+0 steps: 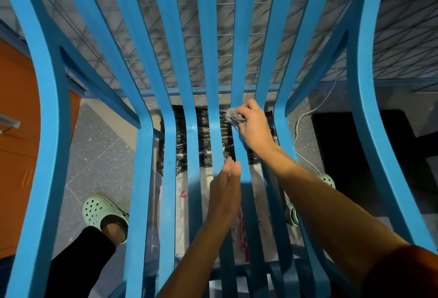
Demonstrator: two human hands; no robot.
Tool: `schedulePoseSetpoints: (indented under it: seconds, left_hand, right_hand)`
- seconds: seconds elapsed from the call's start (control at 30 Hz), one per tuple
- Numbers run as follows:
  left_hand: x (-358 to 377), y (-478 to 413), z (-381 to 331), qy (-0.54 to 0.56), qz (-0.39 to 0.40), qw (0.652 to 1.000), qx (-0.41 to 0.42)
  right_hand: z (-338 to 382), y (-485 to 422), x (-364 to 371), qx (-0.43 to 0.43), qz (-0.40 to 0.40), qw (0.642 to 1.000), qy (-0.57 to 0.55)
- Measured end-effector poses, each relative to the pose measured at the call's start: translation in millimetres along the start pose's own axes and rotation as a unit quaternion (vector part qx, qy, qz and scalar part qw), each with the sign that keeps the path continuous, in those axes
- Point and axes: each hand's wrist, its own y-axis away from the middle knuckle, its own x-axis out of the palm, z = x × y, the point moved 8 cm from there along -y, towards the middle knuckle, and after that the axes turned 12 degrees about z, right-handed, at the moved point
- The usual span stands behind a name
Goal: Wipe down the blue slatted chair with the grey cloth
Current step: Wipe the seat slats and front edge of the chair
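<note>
From where I stand, the nearest thing is an orange sleeve (403, 274) at the near right corner of the blue slatted chair (170, 155), with both bare forearms reaching out over the seat slats. The left hand (225, 193) lies over the middle slats of the seat, fingers straight and pressed together, grasping nothing. It looks to rest on the slats, though I cannot be sure it touches. Further in, at the back edge of the seat where the slats bend up into the backrest, the right hand (254, 129) has its fingers curled around the grey cloth (233, 116), which is bunched against a slat just right of centre.

Through the gaps under the seat I see a white plastic bag (182, 202) with red print, and beyond it something wrapped in shiny black film (203, 136). A mint green clog (99, 210) below a black trouser leg (80, 255) stands on the speckled grey floor (99, 150) outside the chair's left edge; a second clog (328, 180) peeks out past the right edge. A white cable (304, 115) trails over the floor near the back right corner, beside a dark block (355, 145). An orange cabinet (16, 155) stands off to the left. Behind the backrest slats runs a wire mesh (189, 36)
</note>
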Motion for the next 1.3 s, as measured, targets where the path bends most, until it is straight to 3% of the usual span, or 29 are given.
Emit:
schedulePoseSetpoints:
  seconds: [0.23, 0.4, 0.53, 0.67, 1.03, 1.3]
  left_hand:
    - [-3, 0, -3, -0.009, 0.0, 1.0, -0.007]
    - [4, 2, -6, -0.033, 0.02, 0.999, 0.005]
    - [1, 7, 0, -0.055, 0.027, 0.998, -0.001]
    - [-4, 8, 5, -0.056, 0.028, 0.998, 0.001]
    - [-7, 58, 25, -0.036, 0.015, 0.999, 0.015]
    - [0, 104, 52, -0.05, 0.013, 0.999, 0.006]
  right_hand:
    - [-12, 14, 19, 0.053, 0.121, 0.99, 0.054]
    - [13, -5, -20, -0.015, 0.017, 0.999, 0.023]
    - [15, 5, 13, -0.056, 0.079, 0.993, 0.064]
    - [0, 24, 28, 0.007, 0.099, 0.993, 0.066]
    - [26, 165, 37, 0.0, 0.201, 0.98, 0.0]
    - [41, 276, 54, -0.007, 0.211, 0.977, 0.019]
